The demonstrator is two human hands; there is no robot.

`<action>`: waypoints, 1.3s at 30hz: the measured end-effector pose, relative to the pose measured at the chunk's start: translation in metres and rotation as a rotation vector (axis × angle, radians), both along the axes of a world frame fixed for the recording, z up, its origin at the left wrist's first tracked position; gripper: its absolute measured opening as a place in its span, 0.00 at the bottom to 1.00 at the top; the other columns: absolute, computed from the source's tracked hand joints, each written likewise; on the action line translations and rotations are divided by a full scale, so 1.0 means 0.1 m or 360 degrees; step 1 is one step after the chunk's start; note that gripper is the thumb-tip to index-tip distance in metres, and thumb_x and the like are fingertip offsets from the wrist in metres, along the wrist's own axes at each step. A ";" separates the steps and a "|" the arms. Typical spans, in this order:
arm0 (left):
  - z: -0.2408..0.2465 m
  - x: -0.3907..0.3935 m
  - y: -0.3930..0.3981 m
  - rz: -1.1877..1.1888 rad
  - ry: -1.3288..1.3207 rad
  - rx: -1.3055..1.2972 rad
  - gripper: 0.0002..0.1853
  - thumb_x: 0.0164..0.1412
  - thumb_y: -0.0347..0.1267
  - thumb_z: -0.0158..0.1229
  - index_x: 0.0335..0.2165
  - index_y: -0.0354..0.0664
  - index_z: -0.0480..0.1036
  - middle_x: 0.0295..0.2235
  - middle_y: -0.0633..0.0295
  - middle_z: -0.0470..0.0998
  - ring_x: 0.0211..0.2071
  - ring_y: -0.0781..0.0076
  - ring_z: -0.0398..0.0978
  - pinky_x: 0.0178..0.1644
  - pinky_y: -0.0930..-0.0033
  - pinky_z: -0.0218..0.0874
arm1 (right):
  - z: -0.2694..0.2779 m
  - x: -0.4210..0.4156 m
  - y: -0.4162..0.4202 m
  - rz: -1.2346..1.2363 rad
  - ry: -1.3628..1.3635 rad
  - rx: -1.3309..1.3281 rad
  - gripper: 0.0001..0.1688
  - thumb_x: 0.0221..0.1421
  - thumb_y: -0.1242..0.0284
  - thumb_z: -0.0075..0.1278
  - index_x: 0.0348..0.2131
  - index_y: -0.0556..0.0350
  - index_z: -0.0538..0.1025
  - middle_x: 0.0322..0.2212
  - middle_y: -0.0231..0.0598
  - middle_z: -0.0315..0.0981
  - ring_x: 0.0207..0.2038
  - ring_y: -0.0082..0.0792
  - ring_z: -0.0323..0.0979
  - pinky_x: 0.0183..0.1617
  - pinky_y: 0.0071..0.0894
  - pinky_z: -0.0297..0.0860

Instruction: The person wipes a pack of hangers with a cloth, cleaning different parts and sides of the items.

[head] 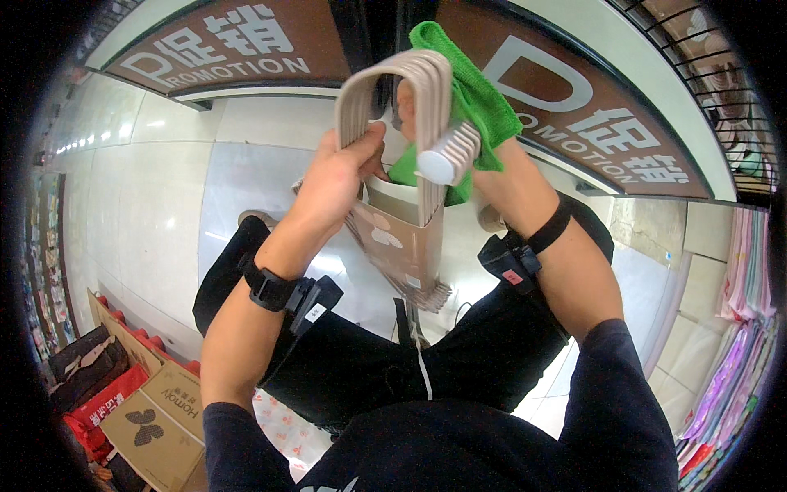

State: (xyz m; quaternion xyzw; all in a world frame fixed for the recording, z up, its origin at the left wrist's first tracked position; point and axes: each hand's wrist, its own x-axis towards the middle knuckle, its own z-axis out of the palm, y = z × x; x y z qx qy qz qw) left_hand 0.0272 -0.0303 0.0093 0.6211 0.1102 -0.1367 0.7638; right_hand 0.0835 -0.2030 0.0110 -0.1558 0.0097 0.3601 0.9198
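A bundle of beige plastic hangers (438,77), wrapped in a brown printed cardboard sleeve (393,237), is held up in front of me. My left hand (350,166) grips the bundle on its left side, thumb over the ribbed edges. On the other side my right hand (409,111) reaches behind the bundle with a green cloth (486,98), which drapes over its wrist and hangs between the hands. Part of the right hand is hidden by the hangers and the cloth. A round pale end piece (435,167) sticks out towards me.
Brown promotion display panels (233,52) stand ahead over a tiled floor (154,178). At lower left are a cardboard box (154,424) and a red package (98,409). Packaged goods hang at the left edge. Folded textiles (719,381) and a black wire rack (707,61) are at right.
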 end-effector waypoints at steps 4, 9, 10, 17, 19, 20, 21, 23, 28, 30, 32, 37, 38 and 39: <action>0.12 -0.02 0.10 0.0190 0.0070 -0.0134 0.12 0.64 0.37 0.49 0.27 0.42 0.70 0.17 0.73 0.61 0.20 0.81 0.59 0.31 0.75 0.58 | 0.28 -0.04 0.02 -0.0335 -0.0344 -0.0707 0.21 0.61 0.55 0.46 0.37 0.54 0.74 0.28 0.36 0.74 0.28 0.27 0.72 0.32 0.25 0.70; 0.30 0.04 0.09 0.0528 0.0239 -0.0306 0.12 0.64 0.36 0.48 0.29 0.40 0.71 0.19 0.73 0.64 0.22 0.81 0.60 0.35 0.75 0.58 | 0.19 0.05 -0.09 -0.0220 -0.0367 -0.0518 0.24 0.61 0.52 0.43 0.36 0.55 0.73 0.27 0.36 0.72 0.23 0.29 0.68 0.26 0.25 0.66; 0.31 0.04 0.09 0.0606 0.0280 -0.0320 0.12 0.64 0.36 0.47 0.29 0.40 0.71 0.20 0.73 0.64 0.23 0.81 0.60 0.36 0.74 0.58 | 0.17 0.05 -0.09 -0.0204 -0.0394 -0.0560 0.24 0.61 0.52 0.43 0.37 0.56 0.73 0.28 0.36 0.72 0.23 0.29 0.68 0.26 0.25 0.66; 0.00 0.12 0.24 0.0496 0.0224 -0.0317 0.16 0.64 0.36 0.48 0.20 0.48 0.60 0.17 0.73 0.57 0.21 0.79 0.52 0.33 0.72 0.49 | 0.11 -0.08 0.14 -0.0492 -0.0898 -0.1345 0.22 0.59 0.59 0.51 0.41 0.59 0.68 0.34 0.39 0.73 0.34 0.29 0.73 0.37 0.29 0.70; -0.04 0.11 0.20 0.0521 0.0276 -0.0171 0.16 0.64 0.36 0.49 0.19 0.48 0.59 0.17 0.73 0.57 0.21 0.78 0.52 0.32 0.72 0.48 | 0.00 -0.15 0.27 -0.0588 -0.1490 -0.1736 0.23 0.60 0.58 0.49 0.40 0.62 0.68 0.33 0.47 0.72 0.34 0.39 0.73 0.38 0.35 0.69; -0.07 0.11 0.20 0.0541 0.0279 -0.0176 0.17 0.64 0.36 0.49 0.19 0.48 0.59 0.17 0.72 0.57 0.21 0.78 0.52 0.32 0.72 0.48 | -0.02 -0.20 0.29 -0.0594 -0.1619 -0.1765 0.22 0.61 0.59 0.48 0.39 0.63 0.67 0.31 0.50 0.72 0.33 0.44 0.73 0.38 0.38 0.68; -0.10 0.11 0.21 0.0562 0.0281 -0.0180 0.17 0.64 0.36 0.49 0.19 0.49 0.60 0.17 0.72 0.57 0.21 0.77 0.52 0.32 0.72 0.48 | -0.04 -0.20 0.28 -0.0610 -0.1732 -0.1864 0.21 0.61 0.59 0.47 0.39 0.63 0.67 0.31 0.52 0.71 0.33 0.48 0.73 0.37 0.39 0.68; -0.13 0.11 0.20 0.0622 0.0286 -0.0186 0.17 0.64 0.37 0.49 0.18 0.49 0.60 0.16 0.72 0.56 0.21 0.77 0.52 0.32 0.72 0.48 | -0.11 -0.17 0.27 -0.0641 -0.1960 -0.2059 0.20 0.61 0.61 0.46 0.38 0.63 0.67 0.30 0.55 0.70 0.33 0.55 0.71 0.37 0.43 0.67; -0.16 0.18 0.25 0.0769 0.0200 -0.0266 0.16 0.64 0.37 0.49 0.19 0.49 0.61 0.16 0.71 0.56 0.22 0.77 0.53 0.33 0.71 0.49 | -0.03 -0.27 0.29 -0.0476 -0.1851 -0.1906 0.20 0.60 0.61 0.46 0.39 0.63 0.67 0.32 0.59 0.71 0.35 0.61 0.70 0.37 0.49 0.66; -0.16 0.22 0.35 0.0831 0.0161 -0.0278 0.15 0.64 0.36 0.49 0.20 0.48 0.61 0.17 0.71 0.57 0.22 0.77 0.53 0.34 0.70 0.50 | -0.02 -0.30 0.29 -0.0465 -0.1940 -0.1953 0.23 0.58 0.60 0.48 0.41 0.63 0.67 0.34 0.59 0.71 0.36 0.61 0.70 0.39 0.49 0.67; -0.14 0.23 0.39 0.0957 0.0140 -0.0256 0.15 0.64 0.36 0.49 0.21 0.48 0.61 0.17 0.71 0.57 0.22 0.77 0.54 0.34 0.70 0.51 | -0.02 -0.33 0.29 -0.0492 -0.2098 -0.2068 0.26 0.55 0.60 0.51 0.44 0.62 0.66 0.36 0.58 0.71 0.37 0.60 0.71 0.40 0.50 0.68; -0.03 0.29 0.51 0.1208 0.0095 -0.0218 0.11 0.63 0.37 0.50 0.26 0.46 0.63 0.22 0.68 0.62 0.27 0.72 0.60 0.36 0.66 0.57 | -0.10 -0.34 0.25 -0.0533 -0.2281 -0.2230 0.32 0.49 0.58 0.55 0.47 0.61 0.66 0.39 0.55 0.70 0.39 0.58 0.72 0.42 0.49 0.69; -0.06 0.30 0.58 0.1221 0.0078 -0.0213 0.10 0.63 0.38 0.50 0.29 0.44 0.64 0.25 0.66 0.65 0.29 0.70 0.63 0.37 0.65 0.59 | -0.11 -0.33 0.24 -0.0529 -0.2298 -0.2236 0.32 0.49 0.58 0.56 0.47 0.60 0.66 0.40 0.54 0.70 0.39 0.58 0.72 0.42 0.49 0.69; -0.03 0.32 0.63 0.1256 0.0099 -0.0250 0.10 0.64 0.37 0.49 0.29 0.44 0.65 0.26 0.65 0.65 0.30 0.69 0.64 0.39 0.63 0.60 | -0.11 -0.33 0.23 -0.0492 -0.2301 -0.2261 0.32 0.48 0.58 0.56 0.47 0.60 0.66 0.40 0.54 0.70 0.39 0.57 0.72 0.42 0.49 0.69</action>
